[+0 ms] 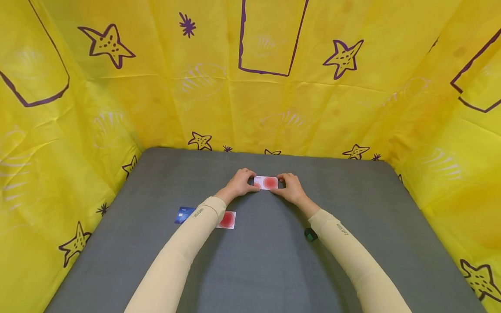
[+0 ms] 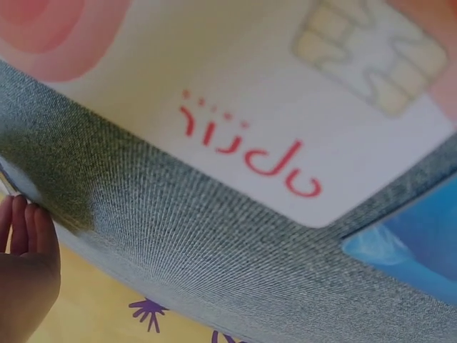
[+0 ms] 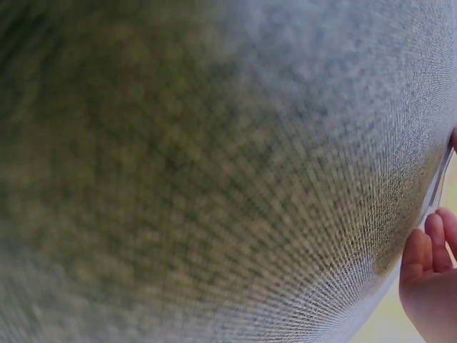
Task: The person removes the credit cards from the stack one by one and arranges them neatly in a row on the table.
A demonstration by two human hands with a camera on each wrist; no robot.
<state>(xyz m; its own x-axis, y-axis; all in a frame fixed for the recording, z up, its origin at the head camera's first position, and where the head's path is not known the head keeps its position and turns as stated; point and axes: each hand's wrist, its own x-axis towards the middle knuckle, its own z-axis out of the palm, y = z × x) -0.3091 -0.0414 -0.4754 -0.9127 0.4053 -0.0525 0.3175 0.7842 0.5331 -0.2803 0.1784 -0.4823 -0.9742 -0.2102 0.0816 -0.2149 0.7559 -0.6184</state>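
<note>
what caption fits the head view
Both hands, left hand and right hand, pinch a white red-dotted card on the grey table.

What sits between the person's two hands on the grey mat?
In the head view, a white card with red circles lies between the left hand and right hand, each pinching an end.

Grey fabric table (image 1: 266,269) under my arms, red-dot white card (image 1: 266,182) far-centre, second red-dot card (image 1: 228,220), blue card (image 1: 183,214) just left, small dark green object (image 1: 311,234) right.

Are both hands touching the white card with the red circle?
Touching. In the head view, the left hand and the right hand each meet an end of the white card, with no gap showing.
</note>
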